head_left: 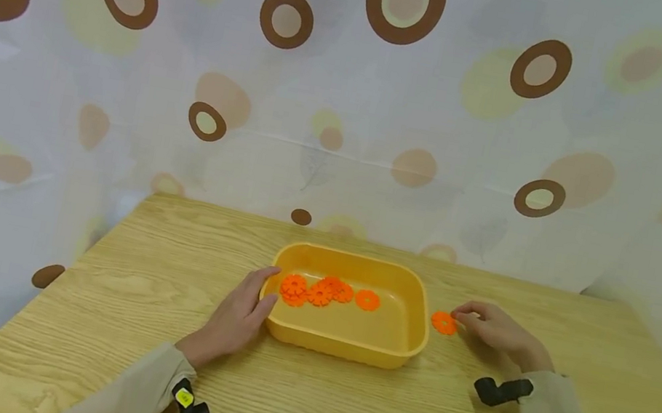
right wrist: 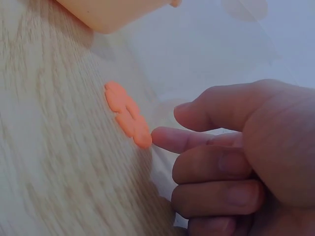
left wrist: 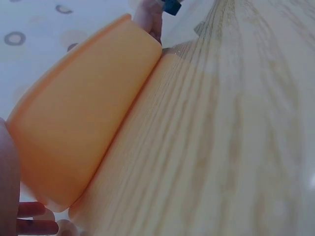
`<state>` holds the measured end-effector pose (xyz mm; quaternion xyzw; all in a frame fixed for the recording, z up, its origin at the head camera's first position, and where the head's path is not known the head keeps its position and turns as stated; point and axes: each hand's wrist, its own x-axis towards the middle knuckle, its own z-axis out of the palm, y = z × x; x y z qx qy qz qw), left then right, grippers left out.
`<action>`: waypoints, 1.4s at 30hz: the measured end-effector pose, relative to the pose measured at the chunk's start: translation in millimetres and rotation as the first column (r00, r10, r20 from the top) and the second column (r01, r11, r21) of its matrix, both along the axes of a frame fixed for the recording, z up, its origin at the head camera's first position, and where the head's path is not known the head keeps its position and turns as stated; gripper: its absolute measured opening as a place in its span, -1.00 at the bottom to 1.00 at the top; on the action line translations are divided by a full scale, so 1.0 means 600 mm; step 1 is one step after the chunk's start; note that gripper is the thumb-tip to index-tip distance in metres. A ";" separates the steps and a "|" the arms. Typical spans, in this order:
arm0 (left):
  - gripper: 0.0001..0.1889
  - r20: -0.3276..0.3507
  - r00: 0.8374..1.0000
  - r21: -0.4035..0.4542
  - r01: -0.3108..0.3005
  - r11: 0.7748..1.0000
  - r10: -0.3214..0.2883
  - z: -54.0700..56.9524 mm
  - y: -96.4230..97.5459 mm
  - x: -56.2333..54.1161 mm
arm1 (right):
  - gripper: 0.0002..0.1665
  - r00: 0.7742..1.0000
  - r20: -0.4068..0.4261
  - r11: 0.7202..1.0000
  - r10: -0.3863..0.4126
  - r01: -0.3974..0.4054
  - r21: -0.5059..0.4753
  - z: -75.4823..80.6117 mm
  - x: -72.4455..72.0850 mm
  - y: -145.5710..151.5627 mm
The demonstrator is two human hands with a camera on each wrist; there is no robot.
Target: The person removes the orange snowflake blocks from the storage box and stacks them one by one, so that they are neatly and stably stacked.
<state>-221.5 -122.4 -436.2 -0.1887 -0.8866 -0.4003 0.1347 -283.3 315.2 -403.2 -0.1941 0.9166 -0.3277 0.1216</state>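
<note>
A yellow plastic basin (head_left: 339, 348) stands on the table. My left hand (head_left: 238, 316) holds its left end, with the thumb at the rim; in the left wrist view a few fingers (left wrist: 37, 227) show by the end of the basin. Just right of the basin is an orange flower-shaped disc (head_left: 444, 322) with notched edges and a centre hole. My right hand (head_left: 498, 332) is at that disc: in the right wrist view the index fingertip meets its edge. There the thumb stays apart from the disc and the other fingers are curled in. Several similar orange discs (head_left: 320, 295) lie inside the basin, some overlapping.
The wooden table (head_left: 302, 408) has visible grain and extends around the basin. Behind it hangs a pale cloth (head_left: 338, 90) with brown, yellow and peach rounded spots. Black straps with small devices sit on both wrists.
</note>
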 end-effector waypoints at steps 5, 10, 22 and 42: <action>-0.54 -0.002 1.000 -0.008 -0.002 1.000 0.002 -0.001 -0.002 0.000 | -0.62 1.000 -0.012 1.000 -0.011 0.011 0.016 -0.001 0.000 -0.004; -0.54 -0.008 1.000 -0.016 -0.005 1.000 0.005 0.000 -0.001 -0.001 | -0.62 0.999 -0.031 0.999 -0.037 0.037 0.012 0.000 -0.001 -0.008; -0.55 -0.018 1.000 -0.002 0.005 1.000 -0.005 0.008 0.001 -0.004 | -0.66 0.995 -0.099 0.967 0.009 -0.034 -0.252 0.039 0.006 -0.051; -0.54 -0.004 1.000 0.002 -0.002 1.000 0.002 0.004 0.001 0.003 | -0.79 0.977 -0.184 0.971 0.108 -0.144 -0.193 0.073 -0.004 -0.159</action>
